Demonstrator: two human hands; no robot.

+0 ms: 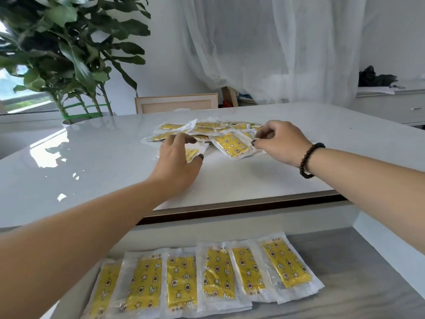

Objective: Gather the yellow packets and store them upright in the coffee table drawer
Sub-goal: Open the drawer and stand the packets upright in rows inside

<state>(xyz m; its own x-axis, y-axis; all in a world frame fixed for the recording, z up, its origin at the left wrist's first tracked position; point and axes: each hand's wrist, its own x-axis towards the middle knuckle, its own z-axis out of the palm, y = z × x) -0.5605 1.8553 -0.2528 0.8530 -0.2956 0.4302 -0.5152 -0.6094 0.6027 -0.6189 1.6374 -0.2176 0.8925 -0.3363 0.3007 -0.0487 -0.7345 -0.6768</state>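
Observation:
A loose pile of yellow packets (pixel 207 130) in clear wrappers lies on the glossy white coffee table (pixel 103 157). My left hand (pixel 177 162) reaches over the pile's near left side, fingers curled down onto it and thumb against a packet (pixel 192 154) under the palm. My right hand (pixel 278 141), with a bead bracelet on the wrist, pinches the clear edge of another packet (pixel 232 145) at the pile's right. Below the table's front edge the drawer (pixel 345 261) stands open. Several yellow packets (pixel 181 279) lie in it side by side in a row.
A large potted plant (pixel 69 54) stands behind the table's left corner. A wooden frame (pixel 177 103) and white curtains are behind the table. A low white cabinet (pixel 391 104) with a dark object on it is at the far right.

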